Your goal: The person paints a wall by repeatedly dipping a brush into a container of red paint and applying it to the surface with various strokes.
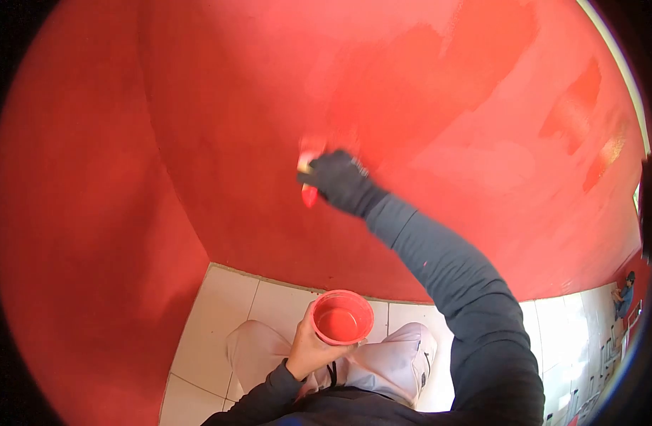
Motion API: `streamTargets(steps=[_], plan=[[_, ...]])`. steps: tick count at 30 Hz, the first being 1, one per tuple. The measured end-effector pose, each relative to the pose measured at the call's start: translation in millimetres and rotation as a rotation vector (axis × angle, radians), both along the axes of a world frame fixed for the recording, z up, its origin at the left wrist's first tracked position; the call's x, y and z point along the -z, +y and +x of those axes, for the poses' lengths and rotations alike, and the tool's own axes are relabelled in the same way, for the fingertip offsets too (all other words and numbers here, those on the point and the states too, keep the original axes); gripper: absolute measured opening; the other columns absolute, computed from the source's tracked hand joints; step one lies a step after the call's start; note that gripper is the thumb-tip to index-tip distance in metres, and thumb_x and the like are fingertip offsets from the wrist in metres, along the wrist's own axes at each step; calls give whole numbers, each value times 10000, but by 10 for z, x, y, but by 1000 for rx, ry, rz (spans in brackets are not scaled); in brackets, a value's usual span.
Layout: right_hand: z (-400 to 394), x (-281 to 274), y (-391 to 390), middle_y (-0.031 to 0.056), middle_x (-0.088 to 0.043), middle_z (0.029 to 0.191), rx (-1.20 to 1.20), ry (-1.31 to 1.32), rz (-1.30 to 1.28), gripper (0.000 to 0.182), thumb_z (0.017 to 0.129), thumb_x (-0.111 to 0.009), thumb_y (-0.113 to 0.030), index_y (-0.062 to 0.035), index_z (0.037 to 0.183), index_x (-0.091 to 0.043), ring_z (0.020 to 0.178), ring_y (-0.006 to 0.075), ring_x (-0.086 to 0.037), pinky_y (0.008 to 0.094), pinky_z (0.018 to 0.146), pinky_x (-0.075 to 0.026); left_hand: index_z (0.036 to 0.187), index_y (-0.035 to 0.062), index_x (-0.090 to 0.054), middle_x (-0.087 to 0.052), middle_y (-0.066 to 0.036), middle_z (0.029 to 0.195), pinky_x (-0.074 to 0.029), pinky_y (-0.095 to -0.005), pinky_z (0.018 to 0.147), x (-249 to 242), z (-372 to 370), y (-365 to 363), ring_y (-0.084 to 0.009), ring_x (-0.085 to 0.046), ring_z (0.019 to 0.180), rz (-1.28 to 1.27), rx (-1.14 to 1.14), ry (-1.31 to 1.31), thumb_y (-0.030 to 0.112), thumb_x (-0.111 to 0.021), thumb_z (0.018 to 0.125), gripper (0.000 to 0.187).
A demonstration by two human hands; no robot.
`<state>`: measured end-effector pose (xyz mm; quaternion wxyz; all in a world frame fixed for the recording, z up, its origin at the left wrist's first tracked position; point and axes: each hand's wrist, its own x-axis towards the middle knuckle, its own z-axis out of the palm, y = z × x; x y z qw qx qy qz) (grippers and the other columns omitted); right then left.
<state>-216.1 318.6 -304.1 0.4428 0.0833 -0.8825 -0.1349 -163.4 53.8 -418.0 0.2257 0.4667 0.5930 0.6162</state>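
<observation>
In a dark glove, my right hand (pixel 338 182) is closed around a paintbrush (pixel 309 192) held up against the red wall (pixel 255 142). The brush is slightly blurred, with a red tip below the fingers and a yellowish band beside them. Wetter, brighter red paint covers a patch of wall up and right of the glove. Low in front of my body, my bare left hand (pixel 310 348) grips a red cup (pixel 343 317) from its left side and underneath. Red paint shows inside the cup, whose mouth faces up.
White floor tiles (pixel 223 298) meet the wall's lower edge. My bent legs (pixel 390 369) are below the cup. Another red wall (pixel 91 234) joins at a corner on the left. Far right, a person (pixel 626 295) is near metal frames (pixel 588 397) on the floor.
</observation>
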Motion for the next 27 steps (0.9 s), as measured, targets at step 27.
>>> streamTargets(steps=[27], plan=[[1510,-1373,723,66,-632,932,-246,716,-392,121,865,-601,-24,-4,984,-614,842,152,-607,292,785,-498,1232,13,-437,-564,-109,1173,-453,-361,921,55,-26,55,-207,-553,1076,-26,19,14,171,-873,574,805]])
